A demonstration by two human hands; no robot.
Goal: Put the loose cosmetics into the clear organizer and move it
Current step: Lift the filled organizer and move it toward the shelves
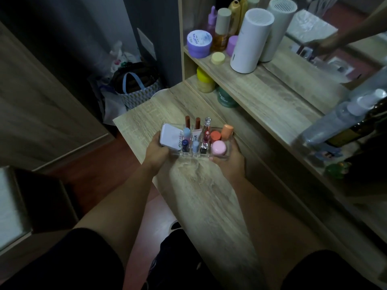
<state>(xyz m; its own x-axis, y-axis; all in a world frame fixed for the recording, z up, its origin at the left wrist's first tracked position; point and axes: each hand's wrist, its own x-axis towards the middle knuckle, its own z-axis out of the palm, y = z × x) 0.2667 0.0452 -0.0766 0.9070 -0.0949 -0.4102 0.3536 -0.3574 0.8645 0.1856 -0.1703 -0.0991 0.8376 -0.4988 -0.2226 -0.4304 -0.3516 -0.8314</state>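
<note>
The clear organizer is at the middle of the view, over the left part of the wooden dresser top. My left hand grips its left end and my right hand grips its right end. Inside stand a white flat case, two brown-capped lipsticks, a red lip gloss, small blue-capped tubes, a pink round jar, an orange jar and a peach-capped tube. Whether the organizer rests on the wood or is lifted cannot be told.
A raised shelf runs along the right with a purple jar, amber bottles, a white cylinder and a mirror behind. A yellow jar and a green jar sit under it. Spray bottles stand at right. Bags lie on the floor at left.
</note>
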